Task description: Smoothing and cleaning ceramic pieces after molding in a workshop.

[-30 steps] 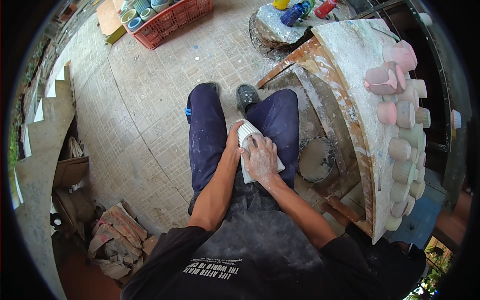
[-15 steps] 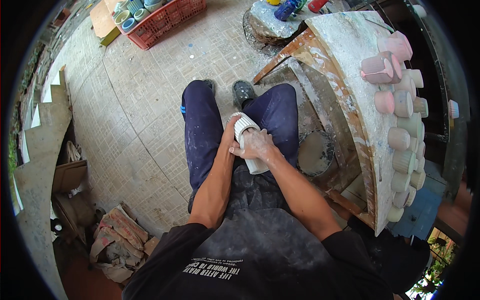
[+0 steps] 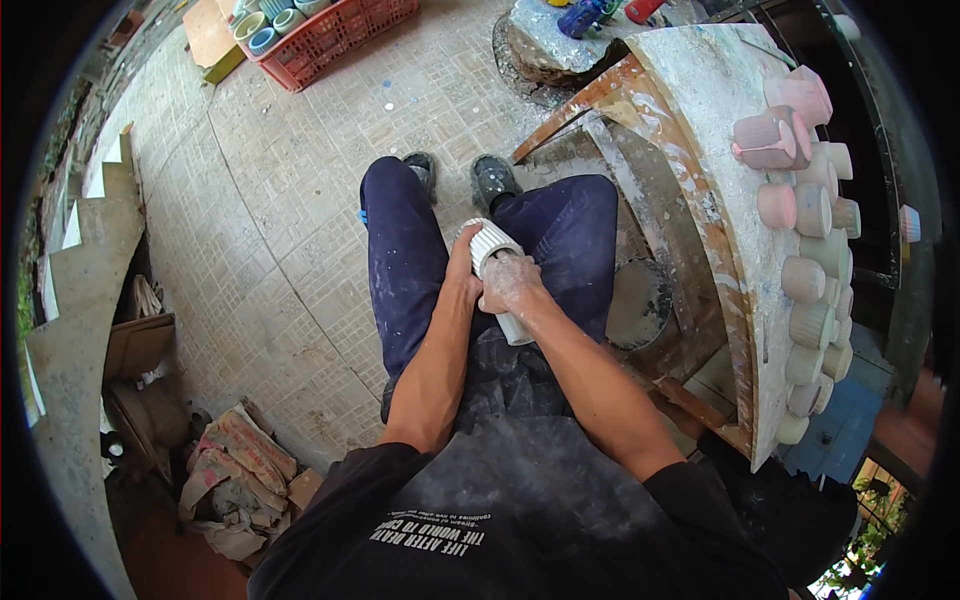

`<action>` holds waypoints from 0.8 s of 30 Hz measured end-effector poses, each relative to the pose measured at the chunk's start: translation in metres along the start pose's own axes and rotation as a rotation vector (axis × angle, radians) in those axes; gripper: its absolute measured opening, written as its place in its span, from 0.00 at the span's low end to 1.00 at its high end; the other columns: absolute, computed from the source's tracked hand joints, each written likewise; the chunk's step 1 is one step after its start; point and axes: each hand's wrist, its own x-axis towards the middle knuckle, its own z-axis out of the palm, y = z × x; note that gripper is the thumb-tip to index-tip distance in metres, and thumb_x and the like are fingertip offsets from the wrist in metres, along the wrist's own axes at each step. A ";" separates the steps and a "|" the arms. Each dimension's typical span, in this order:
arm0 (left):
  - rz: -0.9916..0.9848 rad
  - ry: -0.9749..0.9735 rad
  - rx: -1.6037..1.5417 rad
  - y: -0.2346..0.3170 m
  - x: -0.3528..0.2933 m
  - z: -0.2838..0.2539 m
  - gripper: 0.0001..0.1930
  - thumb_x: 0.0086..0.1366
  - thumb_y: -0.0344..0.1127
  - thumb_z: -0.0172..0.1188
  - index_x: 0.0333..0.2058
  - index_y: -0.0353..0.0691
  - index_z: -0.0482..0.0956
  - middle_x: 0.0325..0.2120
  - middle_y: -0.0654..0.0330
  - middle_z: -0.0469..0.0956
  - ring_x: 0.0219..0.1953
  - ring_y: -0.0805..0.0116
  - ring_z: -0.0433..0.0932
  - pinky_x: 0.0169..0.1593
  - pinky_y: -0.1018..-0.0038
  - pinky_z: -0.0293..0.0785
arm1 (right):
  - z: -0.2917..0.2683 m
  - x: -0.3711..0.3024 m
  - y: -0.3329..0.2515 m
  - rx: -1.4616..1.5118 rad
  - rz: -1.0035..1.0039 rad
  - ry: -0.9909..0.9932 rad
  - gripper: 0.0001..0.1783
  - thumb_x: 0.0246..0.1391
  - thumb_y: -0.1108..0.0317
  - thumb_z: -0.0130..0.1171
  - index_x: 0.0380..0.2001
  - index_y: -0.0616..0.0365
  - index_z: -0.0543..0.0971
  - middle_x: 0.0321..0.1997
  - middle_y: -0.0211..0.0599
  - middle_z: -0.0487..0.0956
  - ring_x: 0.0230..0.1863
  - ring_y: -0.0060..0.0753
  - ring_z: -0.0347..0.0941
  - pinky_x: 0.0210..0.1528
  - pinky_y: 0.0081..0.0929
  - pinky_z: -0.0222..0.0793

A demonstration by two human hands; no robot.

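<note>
Over my lap, a white ribbed pot (image 3: 492,240) lies tilted with its mouth toward me. My left hand (image 3: 463,263) is wrapped round its left side. My right hand (image 3: 513,283), coated in pale dust, is closed at the pot's mouth, its fingers curled against or just inside the rim. Whatever those fingers hold, if anything, is hidden. Below the right hand shows a smooth white cylindrical piece (image 3: 515,329) between my thighs; the hand covers its upper part, so I cannot tell whether it joins the pot.
On my right stands a paint-spattered table (image 3: 700,70) carrying several pastel pots (image 3: 812,325). A round tub (image 3: 637,300) sits beneath it. Far ahead are a red crate (image 3: 335,45) of pots and a stand (image 3: 540,45) with coloured bottles. Crumpled paper sacks (image 3: 240,470) lie at left.
The right hand has shifted slightly at the pot's mouth, and its thumb is less spread to the left. My right knee has moved a little outward. Both hands stay at the pot.
</note>
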 end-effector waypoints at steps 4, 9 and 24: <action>-0.002 0.009 -0.021 0.001 -0.006 0.009 0.19 0.58 0.45 0.63 0.42 0.38 0.75 0.30 0.52 0.78 0.31 0.53 0.79 0.40 0.54 0.79 | 0.007 0.009 0.009 -0.034 -0.081 -0.039 0.41 0.40 0.54 0.66 0.57 0.65 0.71 0.60 0.51 0.73 0.57 0.53 0.74 0.61 0.44 0.68; -0.059 -0.026 0.051 0.003 0.018 -0.014 0.19 0.58 0.46 0.62 0.40 0.37 0.76 0.31 0.51 0.79 0.32 0.54 0.79 0.40 0.57 0.79 | -0.013 0.014 -0.006 0.176 0.156 -0.043 0.37 0.39 0.57 0.68 0.54 0.62 0.75 0.59 0.49 0.74 0.60 0.52 0.71 0.62 0.46 0.66; 0.028 0.004 0.065 -0.005 0.004 0.001 0.23 0.55 0.42 0.65 0.45 0.34 0.74 0.33 0.50 0.79 0.33 0.53 0.79 0.41 0.57 0.78 | 0.019 0.003 -0.005 0.064 0.189 0.057 0.30 0.51 0.51 0.62 0.54 0.59 0.76 0.62 0.47 0.72 0.60 0.61 0.68 0.58 0.51 0.67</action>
